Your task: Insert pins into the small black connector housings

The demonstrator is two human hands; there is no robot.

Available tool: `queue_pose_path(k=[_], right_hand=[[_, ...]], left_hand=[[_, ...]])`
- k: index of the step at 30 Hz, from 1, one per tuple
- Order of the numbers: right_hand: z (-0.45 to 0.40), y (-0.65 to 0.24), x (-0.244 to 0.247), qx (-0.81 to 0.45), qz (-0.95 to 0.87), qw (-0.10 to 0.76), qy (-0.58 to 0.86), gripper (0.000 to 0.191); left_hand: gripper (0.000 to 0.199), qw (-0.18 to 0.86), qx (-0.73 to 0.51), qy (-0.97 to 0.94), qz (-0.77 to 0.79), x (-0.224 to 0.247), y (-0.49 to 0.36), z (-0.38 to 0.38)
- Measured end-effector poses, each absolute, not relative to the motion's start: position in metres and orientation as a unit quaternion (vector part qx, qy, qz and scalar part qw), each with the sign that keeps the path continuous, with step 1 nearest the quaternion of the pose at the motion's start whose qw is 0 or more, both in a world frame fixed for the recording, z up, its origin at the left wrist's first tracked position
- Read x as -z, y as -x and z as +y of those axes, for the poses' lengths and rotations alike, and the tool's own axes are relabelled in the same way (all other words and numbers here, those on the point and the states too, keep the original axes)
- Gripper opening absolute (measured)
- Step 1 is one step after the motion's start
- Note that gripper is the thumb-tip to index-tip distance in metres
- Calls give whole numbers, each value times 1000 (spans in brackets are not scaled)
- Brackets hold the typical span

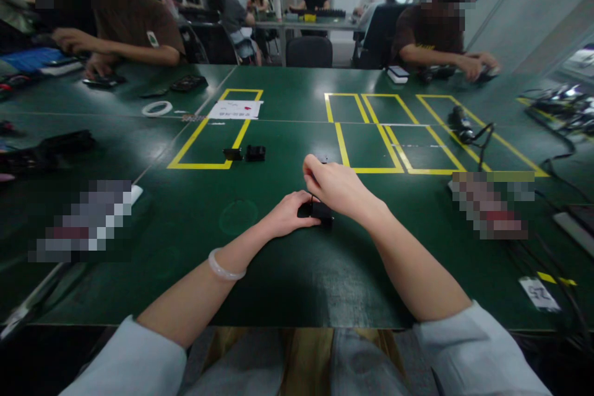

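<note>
On the green table point(278, 284), my left hand point(290, 215) grips a small black part point(321, 213) from its left side, thumb in front. Above that part my right hand point(333, 182) is closed, its fingers curled round a thin dark tool point(312, 198) that points down at the black part. Most of the tool is hidden inside the fist. Beyond my hands, to the left, two small black pieces point(255, 153) point(232, 154) lie side by side near a yellow tape corner.
Yellow tape outlines point(378, 170) mark the table. Blurred devices lie at left point(88, 219) and right point(487, 204). A tape roll point(156, 109), a paper label point(236, 109) and a small black device with a cable point(459, 124) stand farther back. People work across the table.
</note>
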State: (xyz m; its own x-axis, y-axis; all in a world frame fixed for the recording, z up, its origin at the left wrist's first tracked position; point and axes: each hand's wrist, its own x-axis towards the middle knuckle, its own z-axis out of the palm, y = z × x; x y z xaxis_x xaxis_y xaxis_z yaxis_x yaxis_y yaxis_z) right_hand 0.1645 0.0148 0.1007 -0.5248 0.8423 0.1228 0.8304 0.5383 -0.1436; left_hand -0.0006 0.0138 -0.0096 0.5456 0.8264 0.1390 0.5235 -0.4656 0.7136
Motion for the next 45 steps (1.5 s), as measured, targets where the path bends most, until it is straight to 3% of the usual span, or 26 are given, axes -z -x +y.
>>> queue_pose_path(k=[19, 26, 45], right_hand=[[12, -165, -102, -48, -875, 103, 470, 20], [15, -163, -100, -45, -877, 104, 466, 25], [16, -161, -100, -15, -866, 81, 492, 28]], left_hand=[[46, 312, -251, -821, 407, 10, 1, 13], [36, 311, -248, -822, 407, 9, 0, 13], [44, 310, -234, -828, 404, 10, 1, 15]])
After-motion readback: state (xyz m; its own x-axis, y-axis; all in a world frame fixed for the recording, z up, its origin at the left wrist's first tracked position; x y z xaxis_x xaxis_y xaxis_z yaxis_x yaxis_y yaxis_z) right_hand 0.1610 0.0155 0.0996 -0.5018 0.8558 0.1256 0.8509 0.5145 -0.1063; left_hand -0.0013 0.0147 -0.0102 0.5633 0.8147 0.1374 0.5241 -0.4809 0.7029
